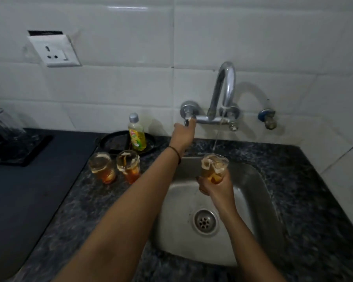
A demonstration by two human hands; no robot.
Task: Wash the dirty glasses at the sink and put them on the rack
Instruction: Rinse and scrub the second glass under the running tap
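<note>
My right hand grips a dirty glass with orange-brown residue, held upright over the steel sink under a thin stream of water from the tap spout. My left hand reaches to the wall and holds the left tap handle. Two more dirty glasses stand side by side on the dark stone counter left of the sink. A clear glass sits upside down on the black rack at the far left.
A yellow dish soap bottle stands on a black round tray behind the two glasses. A wall socket hangs loose on the white tiles. A second valve is at the right of the tap. The drain lies mid-sink.
</note>
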